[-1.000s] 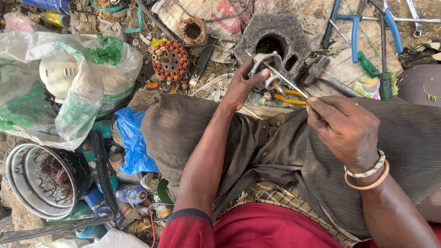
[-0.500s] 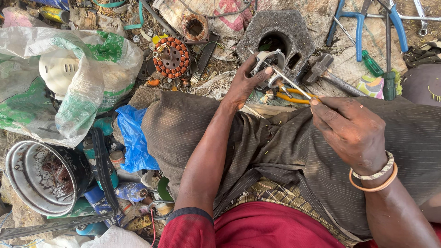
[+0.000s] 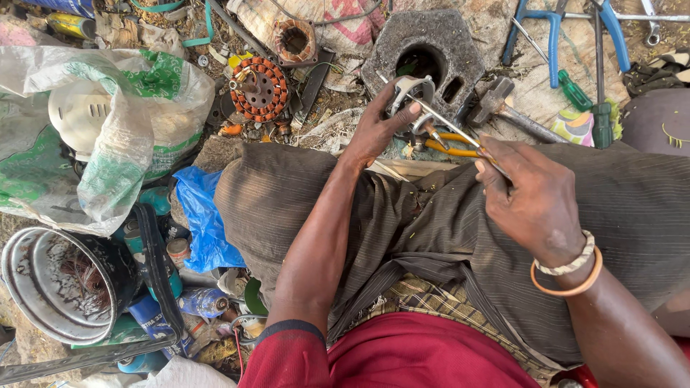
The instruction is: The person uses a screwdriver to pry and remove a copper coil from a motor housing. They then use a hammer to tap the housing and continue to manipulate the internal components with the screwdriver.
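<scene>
My left hand point(image 3: 379, 128) grips a small round metal part point(image 3: 410, 92) in front of my knees, just before a grey six-sided metal block point(image 3: 431, 50) with a round hole. My right hand point(image 3: 532, 197) holds a thin metal rod tool point(image 3: 449, 126) whose tip reaches into that round part. Pliers with yellow handles point(image 3: 449, 144) lie on the ground under the rod. My lap is covered by brown striped cloth point(image 3: 402, 230).
An orange-wound motor rotor point(image 3: 260, 88) and a copper coil point(image 3: 293, 39) lie at the back. A hammer point(image 3: 503, 108), blue-handled cutters point(image 3: 553, 29) and a green screwdriver point(image 3: 575, 90) are at right. A plastic sack point(image 3: 93, 122), blue bag point(image 3: 205, 223) and metal pot point(image 3: 54, 284) sit left.
The view has shifted slightly. My right hand has drawn a little nearer to me along the rod while my left hand keeps its grip on the round part.
</scene>
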